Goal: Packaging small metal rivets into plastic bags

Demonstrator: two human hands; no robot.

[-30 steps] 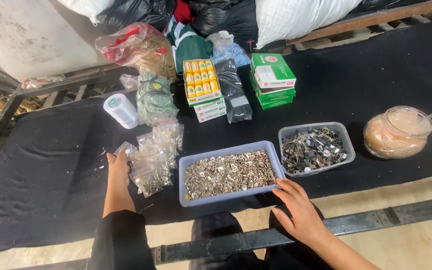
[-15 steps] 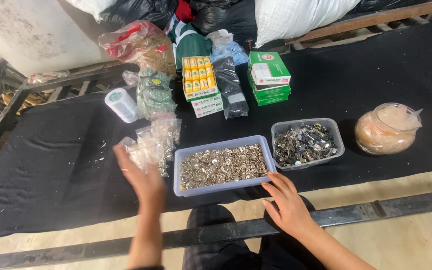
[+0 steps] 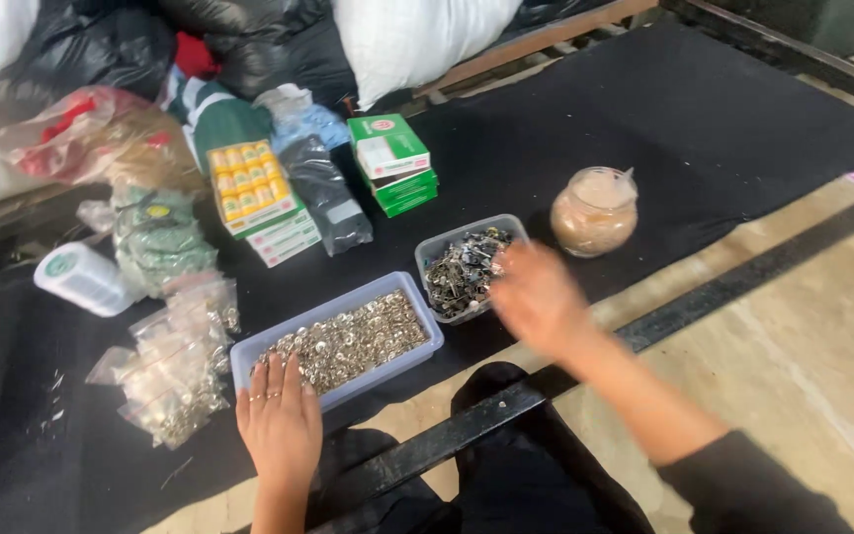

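Note:
My left hand (image 3: pixel 280 418) lies flat, fingers together, on the near left corner of a blue tray (image 3: pixel 415 353) filled with small silvery metal pieces. My right hand (image 3: pixel 538 297) is blurred with motion, fingers spread, at the near right side of a smaller grey tray (image 3: pixel 441 243) of darker metal parts; it holds nothing that I can see. Both trays rest on a black cloth (image 3: pixel 704 109) covering the table.
A pile of small clear bags (image 3: pixel 176 358) lies left of the blue tray, a white roll (image 3: pixel 82 279) beyond it. A clear bag of tan powder (image 3: pixel 594 211), green boxes (image 3: pixel 393 162), a yellow pack (image 3: pixel 249 186) and larger bags stand behind. A black metal bar (image 3: pixel 674 316) runs along the near edge.
My left hand moved from the bag pile onto the blue tray's corner. My right hand swung from the blue tray's right end over to the grey tray. The view shifted right.

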